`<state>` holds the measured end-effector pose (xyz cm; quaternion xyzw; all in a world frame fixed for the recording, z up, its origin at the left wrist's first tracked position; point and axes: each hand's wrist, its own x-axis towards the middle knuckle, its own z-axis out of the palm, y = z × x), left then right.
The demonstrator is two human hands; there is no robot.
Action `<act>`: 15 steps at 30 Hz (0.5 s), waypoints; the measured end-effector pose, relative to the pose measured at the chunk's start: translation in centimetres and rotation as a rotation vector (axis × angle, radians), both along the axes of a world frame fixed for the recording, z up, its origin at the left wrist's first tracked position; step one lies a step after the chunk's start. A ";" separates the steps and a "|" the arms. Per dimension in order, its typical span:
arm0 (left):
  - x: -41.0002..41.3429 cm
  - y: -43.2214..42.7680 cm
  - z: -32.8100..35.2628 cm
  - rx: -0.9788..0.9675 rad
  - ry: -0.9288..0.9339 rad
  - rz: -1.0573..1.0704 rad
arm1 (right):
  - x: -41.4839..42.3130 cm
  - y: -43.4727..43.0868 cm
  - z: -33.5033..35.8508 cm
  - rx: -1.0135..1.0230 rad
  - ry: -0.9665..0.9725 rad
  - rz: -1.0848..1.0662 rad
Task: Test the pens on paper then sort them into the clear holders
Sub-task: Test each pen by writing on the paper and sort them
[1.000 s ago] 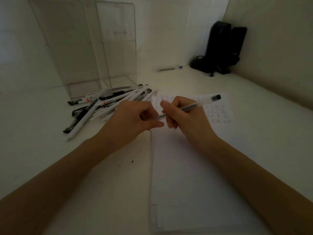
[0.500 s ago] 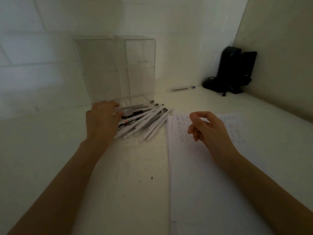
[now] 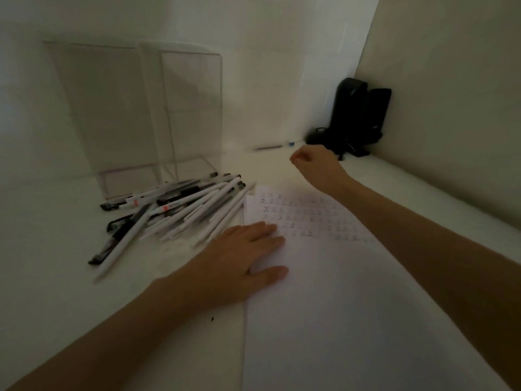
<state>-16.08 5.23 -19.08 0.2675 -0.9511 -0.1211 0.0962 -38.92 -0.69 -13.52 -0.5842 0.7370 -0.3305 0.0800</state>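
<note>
Pens first, from the near side: a white sheet of paper [image 3: 352,306] lies on the pale tabletop [image 3: 84,320]. The left hand [image 3: 239,255] rests flat on the paper's left edge, fingers straight and together, thumb spread, gripping nothing. Rows of small test marks [image 3: 304,218] cross the sheet just past its fingertips.

Just left of that hand sits the heap of white and black plastic pens [image 3: 183,213]. Most of them slant from near-left to far-right, their far ends close to the paper's corner. Behind the heap stand the two tall clear acrylic holders [image 3: 135,114], and I can see no pens inside them.

Farther back, the right hand [image 3: 313,162] hangs above the table with its fingers curled in. Nothing shows between them, though blur makes that hard to swear to.

A lone dark slim pen [image 3: 267,148] lies against the back wall, just left of that fist. Its long axis runs left to right along the wall, with its blue-tipped end pointing toward the knuckles.

The right hand is much the nearer of the two to this pen, so I'd guess that stray is what it picks up. The left hand looks placed to steady the sheet. A black plastic device [image 3: 358,114] fills the far corner.
</note>
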 end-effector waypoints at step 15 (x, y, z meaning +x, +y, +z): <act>0.0 -0.3 -0.5 -0.013 0.126 -0.034 | -2.4 -14.3 -4.3 0.202 0.613 0.032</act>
